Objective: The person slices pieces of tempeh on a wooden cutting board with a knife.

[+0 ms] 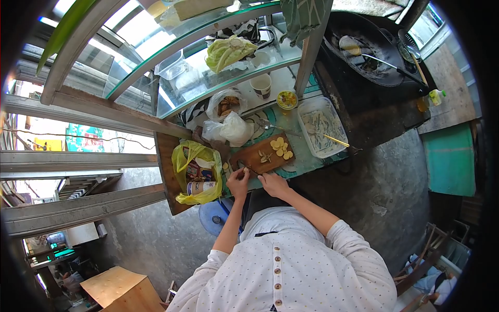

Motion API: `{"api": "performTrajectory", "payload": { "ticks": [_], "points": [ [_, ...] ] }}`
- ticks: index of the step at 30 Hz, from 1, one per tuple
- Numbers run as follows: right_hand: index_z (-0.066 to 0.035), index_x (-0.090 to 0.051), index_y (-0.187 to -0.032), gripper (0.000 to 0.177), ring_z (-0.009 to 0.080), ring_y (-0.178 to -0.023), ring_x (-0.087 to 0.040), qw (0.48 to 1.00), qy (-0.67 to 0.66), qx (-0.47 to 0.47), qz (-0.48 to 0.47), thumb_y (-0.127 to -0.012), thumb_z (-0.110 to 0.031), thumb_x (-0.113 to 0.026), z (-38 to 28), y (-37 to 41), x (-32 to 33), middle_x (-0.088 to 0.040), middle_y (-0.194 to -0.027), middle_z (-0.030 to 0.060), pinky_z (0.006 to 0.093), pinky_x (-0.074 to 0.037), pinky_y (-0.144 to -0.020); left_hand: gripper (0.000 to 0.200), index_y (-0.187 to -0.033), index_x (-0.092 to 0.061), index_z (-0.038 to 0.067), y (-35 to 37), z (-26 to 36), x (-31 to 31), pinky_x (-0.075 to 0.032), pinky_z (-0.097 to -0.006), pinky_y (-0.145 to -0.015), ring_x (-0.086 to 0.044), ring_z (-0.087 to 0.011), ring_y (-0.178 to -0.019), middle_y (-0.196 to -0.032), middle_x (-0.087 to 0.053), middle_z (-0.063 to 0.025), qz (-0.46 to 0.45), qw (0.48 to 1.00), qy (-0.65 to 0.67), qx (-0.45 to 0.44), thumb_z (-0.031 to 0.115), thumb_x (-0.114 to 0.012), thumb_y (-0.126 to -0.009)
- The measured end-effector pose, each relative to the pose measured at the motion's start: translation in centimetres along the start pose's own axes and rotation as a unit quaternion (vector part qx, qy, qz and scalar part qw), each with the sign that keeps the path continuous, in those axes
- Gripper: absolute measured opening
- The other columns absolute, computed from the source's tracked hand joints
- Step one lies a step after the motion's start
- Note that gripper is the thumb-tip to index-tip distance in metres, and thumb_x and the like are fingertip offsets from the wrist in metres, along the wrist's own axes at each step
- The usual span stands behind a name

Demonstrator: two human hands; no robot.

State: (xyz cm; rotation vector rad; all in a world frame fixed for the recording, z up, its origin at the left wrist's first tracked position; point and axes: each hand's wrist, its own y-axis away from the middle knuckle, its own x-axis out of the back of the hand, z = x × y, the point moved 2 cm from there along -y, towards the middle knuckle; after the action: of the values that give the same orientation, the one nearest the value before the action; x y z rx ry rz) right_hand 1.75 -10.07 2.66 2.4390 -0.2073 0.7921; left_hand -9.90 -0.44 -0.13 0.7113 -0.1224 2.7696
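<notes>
Both hands at near edge of wooden cutting board [257, 156], which lies on the patterned counter [306, 161] just below the glass shelves. L hand [238, 183] has fingers curled closed on a small dark item [248, 167] at the board's near left corner; too small to name. R hand [273, 183] sits just beside it, knuckles bent, touching the board edge; can't tell if it's holding anything. On the board: yellow slices [280, 147] at far right, a few small cut bits [265, 157] in the middle. Yellow plastic bag [193, 156] w/ tins & packets lies just left of L hand. White plastic bags [231, 130] behind the board. Rect. plastic tub [318, 125] w/ pale contents & a yellow stick to the right. Black wok [371, 49] far right.
</notes>
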Motion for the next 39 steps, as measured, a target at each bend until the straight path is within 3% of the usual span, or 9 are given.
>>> {"api": "performTrajectory", "payload": {
  "ticks": [19,28,30,31,33,34,36,37,39],
  "points": [
    [0.004,-0.056,-0.09,0.044,0.0425,-0.087,-0.053,0.999,-0.037,0.028,-0.002,-0.092,-0.033,-0.033,1.1,-0.9,-1.5,-0.058,-0.086,0.026,0.0474,-0.041,-0.077,0.021,-0.088,-0.067,-0.001,0.2,-1.1,0.2,-0.047,-0.0263,-0.064,-0.061,-0.0141,-0.067,-0.075,-0.065,-0.0095,-0.01,0.999,0.019,0.034,0.012,-0.07,-0.071],
    [0.006,-0.055,-0.089,0.048,0.0433,-0.091,-0.051,0.989,-0.142,0.034,-0.012,-0.092,-0.035,-0.03,3.2,-1.3,-3.4,-0.056,-0.092,0.0288,0.0479,-0.038,-0.08,0.019,-0.087,-0.067,0.0,0.2,-0.7,0.5,-0.046,-0.0254,-0.065,-0.06,-0.0124,-0.068,-0.074,-0.064,-0.0079,-0.026,0.998,0.03,0.038,0.011,-0.069,-0.072],
    [0.004,-0.055,-0.086,0.049,0.0379,-0.078,-0.057,0.994,-0.098,0.044,0.03,-0.091,-0.039,-0.033,4.1,-0.4,-3.0,-0.059,-0.082,0.0237,0.0438,-0.044,-0.068,0.02,-0.089,-0.067,-0.001,0.3,-1.0,0.6,-0.046,-0.0252,-0.067,-0.06,-0.0121,-0.069,-0.075,-0.064,-0.0072,-0.031,0.997,0.042,0.053,0.01,-0.069,-0.072],
    [0.004,-0.055,-0.086,0.049,0.0379,-0.078,-0.057,0.994,-0.097,0.044,0.029,-0.091,-0.039,-0.033,4.2,-0.1,-2.6,-0.059,-0.082,0.0237,0.0438,-0.044,-0.068,0.02,-0.091,-0.066,-0.001,0.1,-1.2,0.8,-0.046,-0.025,-0.068,-0.06,-0.0118,-0.071,-0.076,-0.064,-0.0064,-0.034,0.996,0.053,0.067,0.009,-0.069,-0.073],
    [-0.003,-0.05,-0.077,0.043,0.0205,-0.046,-0.048,0.935,-0.326,-0.127,-0.047,-0.091,-0.042,-0.037,4.7,0.4,-2.0,-0.049,-0.058,0.0091,0.0329,-0.04,-0.044,0.023,-0.095,-0.064,-0.002,0.1,-1.7,1.3,-0.046,-0.0246,-0.07,-0.059,-0.0114,-0.073,-0.082,-0.064,-0.0067,-0.046,0.987,0.112,0.104,0.008,-0.068,-0.074],
    [-0.003,-0.05,-0.077,0.043,0.0205,-0.046,-0.048,0.936,-0.326,-0.127,-0.047,-0.091,-0.042,-0.037,5.1,0.3,-1.7,-0.049,-0.058,0.0091,0.0329,-0.04,-0.044,0.027,-0.099,-0.062,-0.003,0.0,-1.9,1.4,-0.046,-0.0242,-0.072,-0.059,-0.0111,-0.075,-0.089,-0.064,-0.0071,-0.06,0.974,0.171,0.14,0.007,-0.067,-0.075],
    [-0.011,-0.043,-0.075,0.04,0.0073,-0.039,-0.034,0.855,-0.473,-0.172,-0.128,-0.09,-0.048,-0.039,5.4,0.3,-1.4,-0.037,-0.054,-0.0008,0.023,-0.03,-0.035,0.028,-0.1,-0.061,-0.004,-0.4,-2.0,1.9,-0.046,-0.0243,-0.073,-0.058,-0.0114,-0.079,-0.093,-0.063,-0.0077,-0.069,0.972,0.184,0.129,0.006,-0.067,-0.075],
    [-0.011,-0.043,-0.075,0.04,0.0073,-0.039,-0.034,0.854,-0.473,-0.172,-0.13,-0.09,-0.048,-0.039,5.3,0.4,-1.0,-0.037,-0.054,-0.0008,0.023,-0.03,-0.035,0.03,-0.102,-0.06,-0.004,-0.5,-2.1,2.0,-0.046,-0.0243,-0.073,-0.058,-0.0118,-0.083,-0.097,-0.062,-0.0082,-0.078,0.97,0.198,0.118,0.005,-0.068,-0.075],
    [-0.012,-0.042,-0.075,0.041,0.0083,-0.037,-0.033,0.74,-0.608,-0.175,-0.229,-0.088,-0.051,-0.041,4.9,0.7,-0.3,-0.037,-0.053,-0.0012,0.0227,-0.031,-0.038,0.029,-0.102,-0.061,-0.003,-0.3,-1.6,2.1,-0.045,-0.0245,-0.074,-0.058,-0.0115,-0.084,-0.096,-0.062,-0.0078,-0.079,0.972,0.193,0.105,0.004,-0.068,-0.074]
  ]
}}
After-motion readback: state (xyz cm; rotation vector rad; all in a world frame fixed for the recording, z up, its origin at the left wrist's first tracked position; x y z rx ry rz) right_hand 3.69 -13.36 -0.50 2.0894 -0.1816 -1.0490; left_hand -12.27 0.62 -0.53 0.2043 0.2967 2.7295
